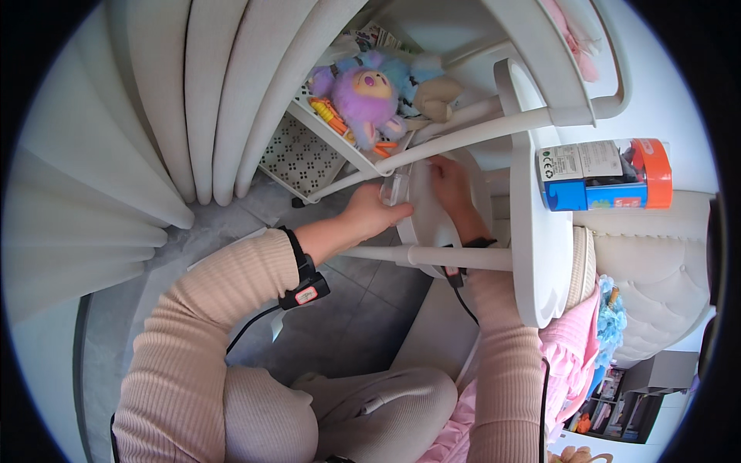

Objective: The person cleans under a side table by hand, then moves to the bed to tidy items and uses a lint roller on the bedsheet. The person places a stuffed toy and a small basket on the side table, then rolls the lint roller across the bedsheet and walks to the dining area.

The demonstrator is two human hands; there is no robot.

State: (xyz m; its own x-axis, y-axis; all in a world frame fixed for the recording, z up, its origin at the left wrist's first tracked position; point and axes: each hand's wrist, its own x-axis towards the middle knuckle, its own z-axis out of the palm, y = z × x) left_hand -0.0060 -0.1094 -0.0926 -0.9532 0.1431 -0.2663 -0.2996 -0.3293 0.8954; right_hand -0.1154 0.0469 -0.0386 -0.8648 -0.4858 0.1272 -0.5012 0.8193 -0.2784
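Observation:
My left hand point(370, 213) grips a small clear plastic container point(396, 186) beside a white post of the rolling cart. Over the cart's lower white tray point(433, 223), my right hand point(451, 180) has its fingers curled near the tray's far side. Whether anything is between those fingers is hidden. Just beyond both hands, a purple plush doll point(366, 104) sits on a white perforated shelf point(324, 124). Orange and yellow plastic pieces point(331, 117) lie next to the doll.
The cart's upper tray point(547, 272) overhangs my right forearm and carries a clear tub with an orange lid point(608, 175). Pale curtains point(214, 98) hang at the left. Cables trail from both wrist bands. Pink fabric point(570, 335) lies on the right, near a padded headboard point(648, 254).

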